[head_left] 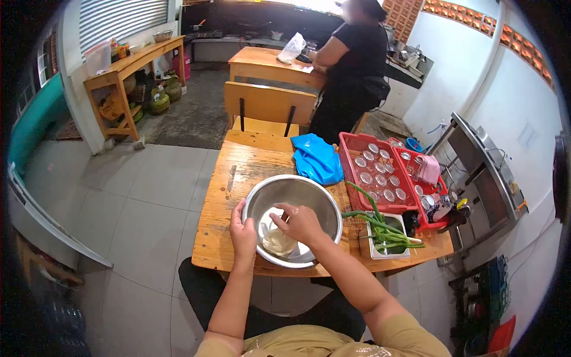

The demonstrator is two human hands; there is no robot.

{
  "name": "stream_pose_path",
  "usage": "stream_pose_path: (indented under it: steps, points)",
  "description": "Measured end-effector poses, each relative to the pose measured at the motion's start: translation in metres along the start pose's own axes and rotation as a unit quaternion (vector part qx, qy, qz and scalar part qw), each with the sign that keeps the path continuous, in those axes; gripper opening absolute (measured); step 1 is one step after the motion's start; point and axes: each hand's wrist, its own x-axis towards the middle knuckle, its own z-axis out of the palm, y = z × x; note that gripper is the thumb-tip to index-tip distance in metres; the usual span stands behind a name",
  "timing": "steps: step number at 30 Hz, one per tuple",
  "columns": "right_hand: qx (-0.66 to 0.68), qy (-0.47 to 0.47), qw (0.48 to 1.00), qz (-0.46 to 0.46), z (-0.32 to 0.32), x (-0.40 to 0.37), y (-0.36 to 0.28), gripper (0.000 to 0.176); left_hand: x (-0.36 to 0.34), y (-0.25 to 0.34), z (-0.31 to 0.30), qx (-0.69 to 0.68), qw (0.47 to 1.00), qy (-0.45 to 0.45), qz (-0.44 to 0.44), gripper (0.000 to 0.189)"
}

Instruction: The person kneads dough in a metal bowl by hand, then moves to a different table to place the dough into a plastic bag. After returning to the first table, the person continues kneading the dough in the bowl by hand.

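Note:
A large steel mixing bowl (255, 191) stands on the wooden table in front of me. In its bottom lies a pale lump of dough (278, 243). My left hand (242, 233) grips the bowl's left rim, thumb and fingers on either side of the edge. Reaching in over the right rim, my right hand (297, 222) hovers above the dough with thumb and fingers apart and nothing between them. A blue plastic bag (317, 159) lies crumpled just behind the bowl. To the right, green onions (386, 231) rest across a square metal container (389, 256).
Red crates (380, 172) of upturned glasses occupy the table's right side. Across a chair (270, 102), a person (363, 53) in dark clothes stands at another table (256, 58) with a white plastic bag (292, 47). A metal sink stand (485, 166) is along the right wall.

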Motion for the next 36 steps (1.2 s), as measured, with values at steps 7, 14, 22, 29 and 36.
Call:
stream_pose_path:
  steps: [7, 14, 22, 29, 36]
  points:
    - [-0.182, 0.011, 0.982, -0.055, 0.028, 0.001, 0.024, 0.081, -0.002, 0.011, 0.0, -0.004, 1.0, -0.012, -0.021, 0.058]
    - [-0.09, -0.219, 0.968, -0.085, 0.007, 0.001, 0.015, 0.09, 0.019, 0.008, -0.015, 0.175, 0.981, -0.077, 0.036, 0.048]
    - [-0.105, -0.231, 0.959, -0.122, 0.015, 0.006, 0.017, 0.079, 0.098, 0.056, 0.049, 0.536, 0.806, -0.219, 0.121, 0.059]
    - [-0.021, -0.185, 0.964, -0.188, 0.033, 0.001, 0.031, 0.071, 0.14, 0.007, 0.099, 0.609, 0.745, -0.273, 0.009, 0.065]
    - [0.006, -0.178, 0.971, -0.16, 0.018, -0.003, 0.029, 0.063, 0.123, 0.014, 0.091, 0.644, 0.726, -0.222, 0.096, 0.076]
